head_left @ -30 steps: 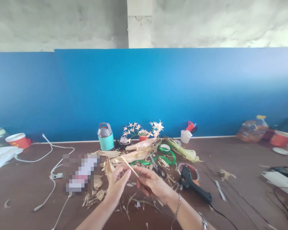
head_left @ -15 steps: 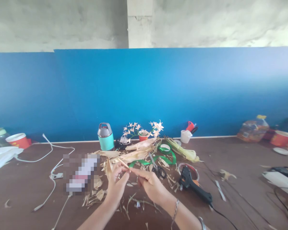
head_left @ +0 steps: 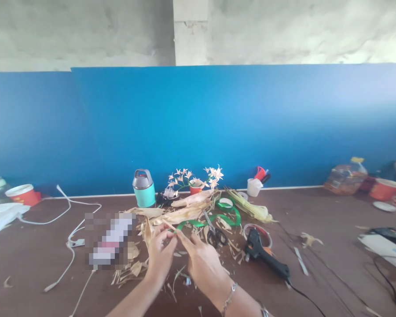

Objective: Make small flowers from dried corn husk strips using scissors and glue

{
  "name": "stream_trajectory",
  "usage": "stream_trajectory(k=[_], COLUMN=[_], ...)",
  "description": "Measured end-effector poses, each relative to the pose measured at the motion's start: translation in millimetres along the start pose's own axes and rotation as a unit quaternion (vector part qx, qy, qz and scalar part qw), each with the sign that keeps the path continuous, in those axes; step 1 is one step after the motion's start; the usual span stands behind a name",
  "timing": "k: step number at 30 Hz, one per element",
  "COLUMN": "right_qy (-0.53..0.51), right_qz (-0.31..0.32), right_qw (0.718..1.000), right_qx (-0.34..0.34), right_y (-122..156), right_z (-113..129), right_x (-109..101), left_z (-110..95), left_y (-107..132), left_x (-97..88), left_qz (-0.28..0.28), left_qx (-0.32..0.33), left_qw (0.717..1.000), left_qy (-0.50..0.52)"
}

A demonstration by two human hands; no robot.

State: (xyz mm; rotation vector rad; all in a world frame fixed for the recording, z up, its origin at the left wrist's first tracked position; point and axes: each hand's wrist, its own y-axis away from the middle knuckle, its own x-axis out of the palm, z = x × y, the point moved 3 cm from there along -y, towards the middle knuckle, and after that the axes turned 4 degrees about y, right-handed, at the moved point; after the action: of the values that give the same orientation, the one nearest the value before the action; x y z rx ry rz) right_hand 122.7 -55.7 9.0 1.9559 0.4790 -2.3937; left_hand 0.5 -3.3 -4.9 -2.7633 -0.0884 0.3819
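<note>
My left hand (head_left: 161, 251) pinches a thin pale stick (head_left: 169, 226) between thumb and fingers, and it slants up to the left. Against the stick's lower end are the thumb and forefinger of my right hand (head_left: 203, 262), whose other fingers are curled under. A curled dry husk piece (head_left: 147, 231) stands just beyond my left hand. Past my fingertips lies a green ribbon (head_left: 198, 223), partly unrolled. Scissors (head_left: 215, 233) rest right of it, near my right hand. Dry corn husks (head_left: 185, 215) are piled behind, with scraps (head_left: 132, 269) scattered around.
A black glue gun (head_left: 265, 255) lies by a tape roll (head_left: 267, 237) on the right. Behind the husks stand a teal flask (head_left: 144, 191) and a red pot (head_left: 196, 189) with pale husk flowers (head_left: 214, 176). White cables (head_left: 73, 255) run across the left.
My right hand has turned at the wrist and shifted slightly left, its forefinger now pointing more steeply up toward the stick. My left hand stays nearly still. The view has moved a little.
</note>
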Motion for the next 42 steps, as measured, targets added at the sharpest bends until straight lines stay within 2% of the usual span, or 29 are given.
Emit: stream_trajectory(k=[3, 6, 9, 11, 12, 14, 17, 20, 27, 30, 34, 39, 42], right_qy=[0.041, 0.027, -0.135, -0.288, -0.359, -0.471, -0.571, -0.631, -0.703, -0.726, -0.745, -0.751, -0.743], right_qz=[-0.003, -0.028, -0.119, -0.133, -0.111, -0.027, 0.074, 0.11, 0.156, 0.172, 0.199, 0.214, 0.235], right_qw=[0.999, 0.994, 0.979, 0.943, 0.92, 0.875, 0.808, 0.756, 0.679, 0.65, 0.622, 0.612, 0.614], right_qx=[0.027, 0.101, 0.097, 0.103, 0.108, 0.113, 0.12, 0.135, 0.141, 0.144, 0.131, 0.125, 0.129], right_y=[-2.1, -6.2, -10.5, -12.5, -13.3, -13.8, -11.7, -9.6, -7.8, -7.2, -6.8, -6.0, -4.0], right_z=[-3.4, -26.3, -47.4, -53.6, -53.1, -45.9, -33.6, -29.7, -31.8, -34.4, -37.1, -37.6, -37.0], right_x=[0.4, -0.5, -6.3, -8.0, -7.4, -4.6, -1.9, -0.8, -1.9, -1.1, 3.4, 5.3, 2.3], left_z=[2.3, 3.0, 2.8, 3.1, 3.3, 2.6, -0.9, -3.2, 1.4, 2.7, 1.8, -6.2, -10.8], left_y=[-0.2, -0.5, -1.9, -3.4, -4.1, -5.2, -5.4, -4.6, -3.4, -3.4, -4.2, -2.9, -2.4], left_x=[-1.5, -5.2, -6.9, -6.2, -5.7, -4.3, -2.1, 0.1, 0.7, 0.4, 1.7, 3.8, 2.4], left_qz=[-0.01, -0.025, -0.021, -0.011, -0.006, 0.006, 0.03, 0.055, 0.07, 0.088, 0.121, 0.169, 0.175], left_qx=[-0.01, -0.022, -0.026, -0.026, -0.024, -0.01, 0.027, 0.042, -0.005, -0.017, 0.017, 0.068, 0.076], left_qw=[1.0, 0.999, 0.999, 0.999, 0.999, 1.0, 0.999, 0.997, 0.996, 0.994, 0.992, 0.983, 0.982], left_qy=[-0.009, 0.003, 0.019, 0.023, 0.025, 0.026, 0.027, 0.042, 0.056, 0.062, 0.042, 0.015, 0.008])
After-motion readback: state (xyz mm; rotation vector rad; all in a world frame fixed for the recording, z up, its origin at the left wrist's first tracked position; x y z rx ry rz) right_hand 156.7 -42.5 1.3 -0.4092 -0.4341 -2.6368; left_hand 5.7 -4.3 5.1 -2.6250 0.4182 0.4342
